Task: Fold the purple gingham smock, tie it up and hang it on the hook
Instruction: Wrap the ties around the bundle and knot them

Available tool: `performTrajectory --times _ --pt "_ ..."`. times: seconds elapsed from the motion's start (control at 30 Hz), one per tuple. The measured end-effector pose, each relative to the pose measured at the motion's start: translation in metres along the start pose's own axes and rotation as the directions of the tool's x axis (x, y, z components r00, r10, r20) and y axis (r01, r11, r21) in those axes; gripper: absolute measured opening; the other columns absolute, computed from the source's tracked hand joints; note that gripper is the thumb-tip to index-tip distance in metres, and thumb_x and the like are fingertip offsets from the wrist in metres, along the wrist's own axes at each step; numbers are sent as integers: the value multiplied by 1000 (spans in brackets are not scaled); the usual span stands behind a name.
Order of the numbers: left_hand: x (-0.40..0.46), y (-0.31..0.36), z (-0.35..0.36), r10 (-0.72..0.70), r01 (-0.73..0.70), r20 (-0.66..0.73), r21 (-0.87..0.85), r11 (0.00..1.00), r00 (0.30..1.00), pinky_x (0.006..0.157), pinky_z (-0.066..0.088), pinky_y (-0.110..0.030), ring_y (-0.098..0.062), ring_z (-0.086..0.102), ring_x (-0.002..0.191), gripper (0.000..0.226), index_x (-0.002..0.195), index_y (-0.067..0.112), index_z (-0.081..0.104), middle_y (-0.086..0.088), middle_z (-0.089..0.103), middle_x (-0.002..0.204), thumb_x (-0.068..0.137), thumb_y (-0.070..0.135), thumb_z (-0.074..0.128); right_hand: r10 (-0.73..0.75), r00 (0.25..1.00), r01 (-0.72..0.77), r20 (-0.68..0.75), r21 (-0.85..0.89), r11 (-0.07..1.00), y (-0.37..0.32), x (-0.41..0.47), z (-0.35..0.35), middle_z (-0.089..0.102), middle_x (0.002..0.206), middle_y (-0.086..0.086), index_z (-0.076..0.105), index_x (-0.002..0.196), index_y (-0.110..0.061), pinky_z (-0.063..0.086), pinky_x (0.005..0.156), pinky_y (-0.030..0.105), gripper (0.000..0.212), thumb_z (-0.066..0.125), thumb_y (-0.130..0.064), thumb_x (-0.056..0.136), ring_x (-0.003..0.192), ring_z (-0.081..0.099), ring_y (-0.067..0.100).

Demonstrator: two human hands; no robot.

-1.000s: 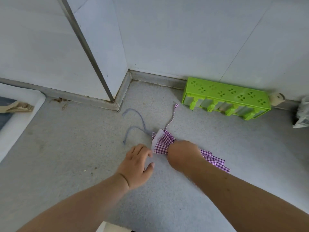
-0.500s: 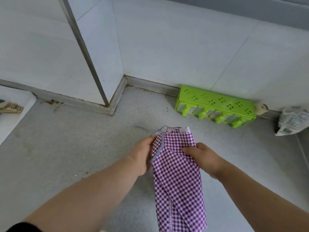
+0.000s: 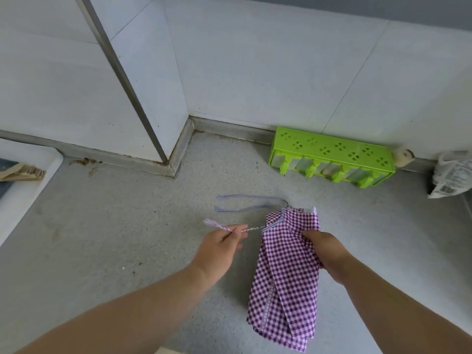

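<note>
Left hand point(image 3: 219, 247) now pinches the gingham tie point(image 3: 251, 228), pulled left; right hand point(image 3: 325, 251) still grips folded smock point(image 3: 286, 277); tying starts.

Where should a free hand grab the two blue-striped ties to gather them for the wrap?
Best near their loose ends, coming from the left. Both blue-striped ties run out leftward from the top of the purple gingham smock, roughly parallel and close together, so one pinch could probably catch both. The left hand already pinches the gingham tie, and the right hand grips the folded smock.
</note>
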State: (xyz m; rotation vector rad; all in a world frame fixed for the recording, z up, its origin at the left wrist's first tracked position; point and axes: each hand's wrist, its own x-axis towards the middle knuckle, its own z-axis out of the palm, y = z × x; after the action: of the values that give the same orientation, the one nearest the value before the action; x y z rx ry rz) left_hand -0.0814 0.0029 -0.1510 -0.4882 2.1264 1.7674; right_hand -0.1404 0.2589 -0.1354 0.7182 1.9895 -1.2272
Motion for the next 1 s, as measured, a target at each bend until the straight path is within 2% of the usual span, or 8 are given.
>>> performTrajectory --times 0.1,0.2,0.3,0.37,0.53,0.63,0.83,1.0 --pt "-5 1 -1 325 -350 131 401 847 937 103 47 -24 -1 62 110 37 126 36 73 7 72 122 109 42 41 60 997 -63 -45 -64 996 4 8 8 64 132 13 53 143 -8 52 99 43 53 40 -45 106 113 63 31" --pt "-3 12 3 591 -665 352 578 473 726 111 42 -29 -8 56 125 37 131 31 72 11 63 137 104 37 47 66 994 -81 -83 -188 979 2 9 14 64 135 15 54 142 -6 51 104 41 55 38 -45 107 117 63 31" --pt "4 35 16 540 -848 718 530 -15 440 118 36 -39 -17 51 136 32 120 25 76 5 62 146 101 34 52 27 994 -61 -102 -346 936 1 9 19 66 130 16 57 139 -6 53 101 42 59 35 -50 106 110 65 29" --pt "5 51 32 364 -870 833 482 -107 417 121 37 -43 -19 53 133 33 109 21 77 2 65 139 104 35 48 31 992 -79 -118 -427 901 0 10 20 68 127 16 59 135 -6 56 96 39 61 31 -52 107 104 66 27" --pt "9 74 71 -61 -631 672 719 290 738 100 45 -38 -19 55 111 40 129 14 61 -3 57 128 113 37 32 -60 998 46 -3 -621 783 6 6 22 67 126 15 57 133 -6 53 95 34 61 33 -54 107 112 65 28" --pt "21 74 86 -204 -401 543 781 479 814 109 42 -44 -26 49 133 44 144 14 49 -8 46 149 113 40 31 -81 995 100 58 -571 815 11 1 10 67 124 16 62 121 -7 50 93 34 47 29 -39 111 104 63 26" --pt "31 64 99 -281 -387 502 842 376 818 118 36 -49 -29 35 148 59 148 15 41 -6 36 157 107 57 38 -189 966 258 176 -639 725 29 -18 -14 60 125 -5 58 139 -18 34 95 15 38 32 -25 112 109 55 10" --pt "36 54 109 -232 -448 507 855 262 830 113 40 -47 -28 40 138 56 145 16 44 -6 40 147 106 57 42 -280 954 263 107 -751 606 53 -10 -14 71 120 -4 67 124 -30 50 100 29 34 37 -35 108 111 65 17"
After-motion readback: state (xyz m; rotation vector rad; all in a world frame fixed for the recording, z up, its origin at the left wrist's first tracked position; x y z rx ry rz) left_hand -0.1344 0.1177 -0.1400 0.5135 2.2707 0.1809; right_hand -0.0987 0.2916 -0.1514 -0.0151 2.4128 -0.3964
